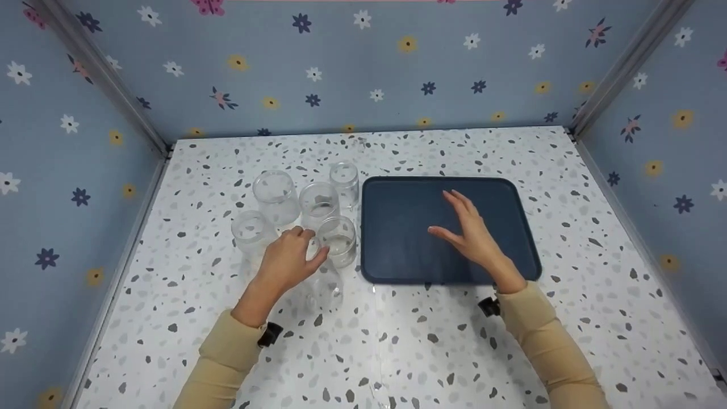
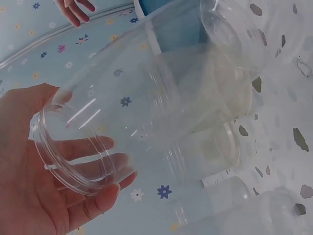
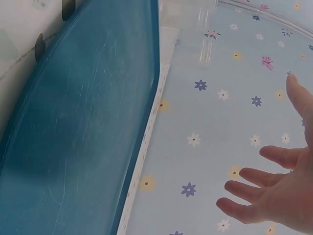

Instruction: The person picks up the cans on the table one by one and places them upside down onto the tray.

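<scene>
My left hand [image 1: 287, 261] is over the near side of a cluster of clear plastic jars. Its fingers and thumb curl round the threaded mouth of one clear jar [image 2: 122, 88], whose body points away from the palm in the left wrist view. Beside that hand stands another clear jar [image 1: 339, 241], with a further jar [image 1: 250, 230] on its left. Over the dark blue tray [image 1: 392, 227] hovers my right hand [image 1: 471, 233], fingers spread and thumb apart, holding nothing. In the right wrist view the same empty hand [image 3: 279, 191] is at the right edge.
More clear jars stand behind the left hand: a wide one [image 1: 276, 199], one in the middle [image 1: 319, 204] and a narrow one [image 1: 345, 182] near the tray's left rim. Flower-patterned panels [image 1: 363, 68] enclose the speckled table [image 1: 431, 352] at the back and sides.
</scene>
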A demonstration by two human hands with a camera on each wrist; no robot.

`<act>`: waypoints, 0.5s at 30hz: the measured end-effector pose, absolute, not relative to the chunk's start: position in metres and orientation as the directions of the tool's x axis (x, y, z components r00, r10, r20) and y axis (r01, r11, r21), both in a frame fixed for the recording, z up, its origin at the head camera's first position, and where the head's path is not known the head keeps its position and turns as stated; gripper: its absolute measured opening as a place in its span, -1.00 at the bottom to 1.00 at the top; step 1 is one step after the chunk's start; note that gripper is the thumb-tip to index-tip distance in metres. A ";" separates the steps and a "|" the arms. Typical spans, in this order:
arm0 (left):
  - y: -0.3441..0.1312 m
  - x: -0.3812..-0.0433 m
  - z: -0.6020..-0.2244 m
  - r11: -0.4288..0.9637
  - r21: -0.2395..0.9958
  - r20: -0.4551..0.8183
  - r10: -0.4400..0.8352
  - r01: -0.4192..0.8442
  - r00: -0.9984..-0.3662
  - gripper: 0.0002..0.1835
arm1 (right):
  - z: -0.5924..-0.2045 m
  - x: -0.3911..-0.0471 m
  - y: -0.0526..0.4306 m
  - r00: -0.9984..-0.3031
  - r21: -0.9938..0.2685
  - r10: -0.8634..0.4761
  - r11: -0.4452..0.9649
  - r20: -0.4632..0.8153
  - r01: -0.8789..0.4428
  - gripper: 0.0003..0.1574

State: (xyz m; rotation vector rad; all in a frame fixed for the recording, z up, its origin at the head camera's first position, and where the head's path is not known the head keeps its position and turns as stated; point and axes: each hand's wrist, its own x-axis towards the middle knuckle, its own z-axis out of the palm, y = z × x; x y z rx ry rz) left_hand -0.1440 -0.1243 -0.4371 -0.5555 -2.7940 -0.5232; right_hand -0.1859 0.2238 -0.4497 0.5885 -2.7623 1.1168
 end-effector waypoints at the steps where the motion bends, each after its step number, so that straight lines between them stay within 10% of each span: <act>1: -0.123 -0.143 -0.437 0.859 0.301 0.308 0.323 0.414 -0.895 -0.62 | -0.450 -0.185 0.223 -0.917 -0.647 -0.316 0.651 0.245 -0.397 -0.06; 15: -0.106 -0.141 -0.450 0.775 0.445 0.383 0.287 0.448 -0.878 -0.62 | -0.461 -0.170 0.214 -0.869 -0.681 -0.353 0.541 0.348 -0.493 -0.12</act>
